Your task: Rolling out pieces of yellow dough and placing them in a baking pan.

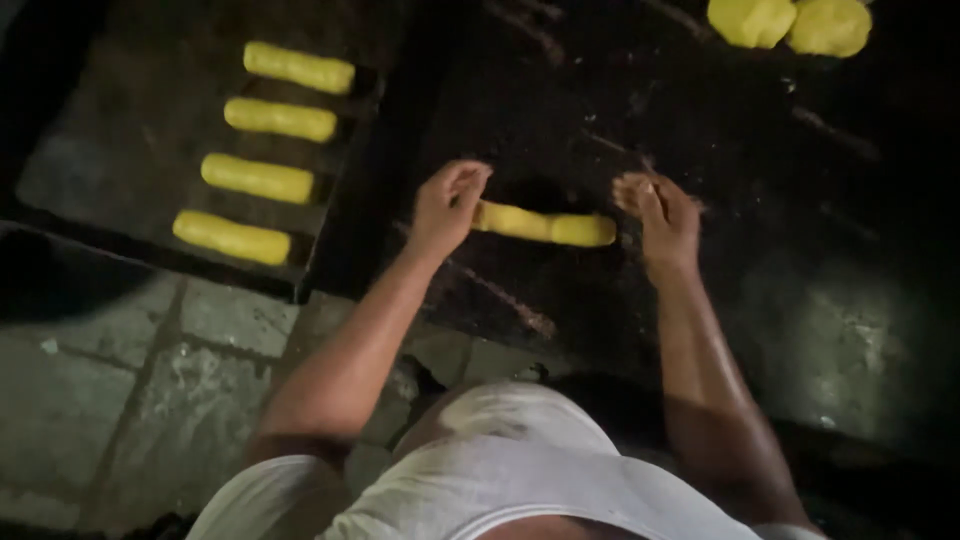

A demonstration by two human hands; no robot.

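Yellow dough on black, grey stone below

The dough roll [543, 226] at mid-frame is bright yellow; four matching yellow rolls [262, 178] sit at the upper left on a dull black tray [120, 160]; two yellow dough lumps [790, 24] show at the upper right; the work surface [760, 180] is black with pale streaks; the floor [110, 400] at the lower left is mottled grey slabs with dark joints; the person's shirt [500, 480] is white.
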